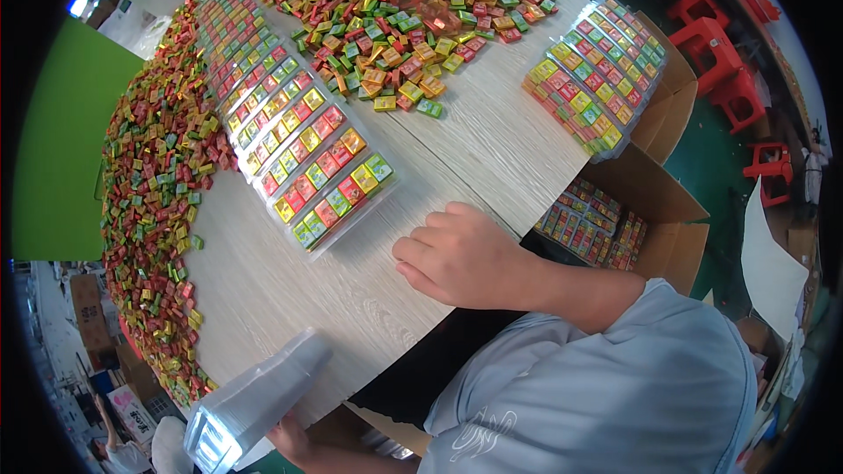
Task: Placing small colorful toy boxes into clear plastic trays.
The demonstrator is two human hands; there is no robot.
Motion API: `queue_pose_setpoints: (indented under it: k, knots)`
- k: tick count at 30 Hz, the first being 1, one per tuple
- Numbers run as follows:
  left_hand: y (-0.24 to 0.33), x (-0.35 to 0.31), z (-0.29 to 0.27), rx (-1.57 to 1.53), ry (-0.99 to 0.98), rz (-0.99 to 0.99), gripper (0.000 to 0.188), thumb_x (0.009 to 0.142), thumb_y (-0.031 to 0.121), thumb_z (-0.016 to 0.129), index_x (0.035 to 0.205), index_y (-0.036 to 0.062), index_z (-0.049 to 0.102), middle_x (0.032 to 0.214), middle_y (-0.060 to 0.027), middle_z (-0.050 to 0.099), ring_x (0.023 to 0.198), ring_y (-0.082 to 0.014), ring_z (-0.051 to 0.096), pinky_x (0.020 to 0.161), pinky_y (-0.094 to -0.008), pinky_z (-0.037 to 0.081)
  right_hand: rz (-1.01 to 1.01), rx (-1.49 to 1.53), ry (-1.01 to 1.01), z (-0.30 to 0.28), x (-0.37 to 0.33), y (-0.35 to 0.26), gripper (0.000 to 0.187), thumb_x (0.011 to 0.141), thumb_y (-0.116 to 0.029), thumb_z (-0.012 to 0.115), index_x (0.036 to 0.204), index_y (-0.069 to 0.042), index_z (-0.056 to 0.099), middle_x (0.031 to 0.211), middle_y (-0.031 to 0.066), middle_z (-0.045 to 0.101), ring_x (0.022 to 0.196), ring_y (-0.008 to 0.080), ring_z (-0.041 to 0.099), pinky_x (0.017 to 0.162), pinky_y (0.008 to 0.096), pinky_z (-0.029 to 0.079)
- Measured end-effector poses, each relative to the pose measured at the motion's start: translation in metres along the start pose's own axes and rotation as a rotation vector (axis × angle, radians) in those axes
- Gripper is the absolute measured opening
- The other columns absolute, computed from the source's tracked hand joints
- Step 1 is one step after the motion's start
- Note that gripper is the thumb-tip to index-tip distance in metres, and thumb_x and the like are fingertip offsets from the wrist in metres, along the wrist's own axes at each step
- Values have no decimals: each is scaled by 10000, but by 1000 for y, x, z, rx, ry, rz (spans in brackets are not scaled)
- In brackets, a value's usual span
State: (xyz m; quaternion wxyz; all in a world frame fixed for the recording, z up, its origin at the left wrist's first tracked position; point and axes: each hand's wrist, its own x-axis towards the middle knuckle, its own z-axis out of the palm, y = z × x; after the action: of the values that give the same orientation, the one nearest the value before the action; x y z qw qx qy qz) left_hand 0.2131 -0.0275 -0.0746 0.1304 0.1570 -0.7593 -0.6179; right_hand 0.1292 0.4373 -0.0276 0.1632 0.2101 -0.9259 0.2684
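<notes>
My right hand point(452, 253) rests on the pale wood-grain table with its fingers curled into a loose fist; nothing shows in it. At the lower left, my left hand point(292, 441) grips the side of a stack of empty clear plastic trays point(263, 391), which juts past the table's near edge. Its fingers are partly hidden by the stack. Left of my right hand, a long row of overlapping clear trays point(312, 177) runs away from me. Rows of small red, yellow, green and orange boxes fill the trays.
Loose small boxes point(395, 26) lie heaped at the back, with more boxes point(158, 211) along the left edge. Filled trays point(601, 75) are stacked at the right edge. Beyond it, an open cardboard carton point(672, 250) holds packed trays, and red stools point(711, 48) stand on the green floor.
</notes>
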Motion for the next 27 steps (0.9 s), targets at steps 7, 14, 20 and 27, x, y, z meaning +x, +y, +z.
queue_pose_setpoints:
  k: [7, 14, 20, 27]
  knots:
    - [9, -6, 10, 90, -83, 37, 1035, 838, 279, 847, 1647, 15, 259, 1617, -172, 405, 1475, -329, 403, 1243, -511, 289, -4, 0, -2, 1, 0, 1, 120, 946, -225, 708, 928, -116, 662, 743, 0, 610, 694, 198, 598, 679, 362, 441]
    - [51, -46, 100, 119, -330, 168, 913, 885, 341, 809, 1592, -24, 362, 1556, -193, 479, 1413, -330, 486, 1188, -477, 382, -9, -17, -27, -2, -1, 1, 121, 940, -225, 708, 930, -113, 662, 744, 7, 614, 699, 207, 606, 692, 368, 447]
    - [7, -8, 127, 48, -589, 478, 580, 867, 272, 798, 1333, 17, 565, 1314, -222, 650, 1135, -296, 661, 1010, -399, 516, -1, -12, -85, -3, 4, -3, 103, 943, -208, 705, 943, -109, 676, 771, 17, 639, 726, 223, 621, 711, 382, 451]
    - [51, -8, 133, 321, -616, 561, 363, 892, 223, 709, 1225, 92, 644, 1258, -154, 745, 1147, -322, 649, 1080, -426, 408, 51, 31, -131, -3, 12, -8, 66, 904, -140, 722, 932, -96, 682, 806, 42, 675, 754, 270, 633, 720, 418, 452]
